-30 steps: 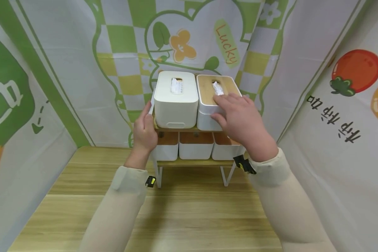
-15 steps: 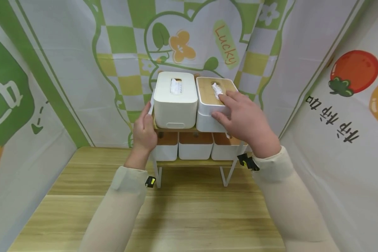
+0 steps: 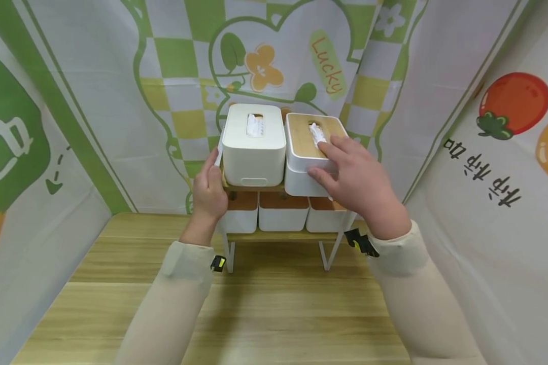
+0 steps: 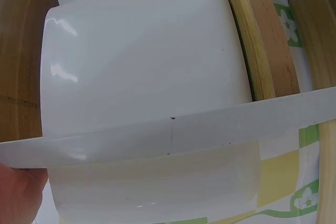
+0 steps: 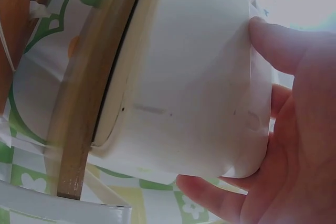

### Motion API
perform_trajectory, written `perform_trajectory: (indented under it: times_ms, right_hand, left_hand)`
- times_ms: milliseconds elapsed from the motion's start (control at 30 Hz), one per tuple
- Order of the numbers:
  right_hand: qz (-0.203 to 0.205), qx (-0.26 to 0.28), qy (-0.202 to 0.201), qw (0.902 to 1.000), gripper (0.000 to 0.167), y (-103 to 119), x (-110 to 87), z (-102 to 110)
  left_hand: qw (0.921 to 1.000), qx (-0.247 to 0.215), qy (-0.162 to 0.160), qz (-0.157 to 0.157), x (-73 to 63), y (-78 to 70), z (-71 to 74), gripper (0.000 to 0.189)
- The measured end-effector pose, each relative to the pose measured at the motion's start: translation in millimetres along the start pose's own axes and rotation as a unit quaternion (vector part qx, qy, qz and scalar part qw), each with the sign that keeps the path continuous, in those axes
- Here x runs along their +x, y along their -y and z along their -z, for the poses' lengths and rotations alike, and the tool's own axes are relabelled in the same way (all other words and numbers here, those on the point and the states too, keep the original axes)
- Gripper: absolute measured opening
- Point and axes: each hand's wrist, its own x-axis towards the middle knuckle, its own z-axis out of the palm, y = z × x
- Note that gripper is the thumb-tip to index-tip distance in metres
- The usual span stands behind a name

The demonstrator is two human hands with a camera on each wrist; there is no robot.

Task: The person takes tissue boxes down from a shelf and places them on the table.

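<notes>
On the upper board of a small two-tier rack [image 3: 232,253] stand two tissue boxes. The left one [image 3: 254,165] is cream-white all over; the right one [image 3: 301,137] is white with a wooden lid, white tissue showing in its slot. My right hand [image 3: 363,175] grips the wooden-lidded box at its front right corner, thumb on the front, fingers over the lid's right side. In the right wrist view this box [image 5: 199,77] juts past the board's edge. My left hand [image 3: 210,195] holds the rack's white side frame [image 4: 131,137], beside the cream box.
Several white boxes with wooden lids [image 3: 284,215] fill the lower tier. The rack stands on a wood-grain table [image 3: 274,304]. Right behind it hangs a printed green and white cloth [image 3: 178,56], with cloth walls on both sides.
My right hand has slid the wooden-lidded box slightly toward me, and its fingers have shifted from the lid's top toward its right side. Left hand and cream box have stayed put.
</notes>
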Motion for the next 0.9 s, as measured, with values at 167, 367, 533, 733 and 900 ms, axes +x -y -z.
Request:
perform_trajectory:
  times_ms: [167,367,533,733,900]
  right_hand:
    - [0.004,0.004,-0.012,0.9999,0.062,2.7,-5.7,1.1]
    - [0.03,0.017,-0.081,0.9962,0.059,2.3,-10.1,-1.5]
    - [0.07,0.04,-0.173,0.9816,0.056,1.8,-16.6,-7.3]
    - [0.09,0.022,-0.205,0.9744,0.079,1.9,-24.6,-20.7]
    - [0.089,0.011,-0.215,0.9726,0.095,2.7,-30.2,-32.1]
  left_hand:
    - [1.0,-0.001,0.001,-0.002,-0.2,0.2,0.2,0.06]
    - [1.0,-0.006,0.005,-0.001,-0.5,1.7,-0.2,0.061]
    - [1.0,-0.002,0.006,0.002,-1.0,1.5,0.0,0.06]
    - [1.0,-0.005,0.007,0.001,-0.8,0.8,0.2,0.06]
    - [1.0,-0.007,0.004,0.0,0.0,2.3,-0.4,0.06]
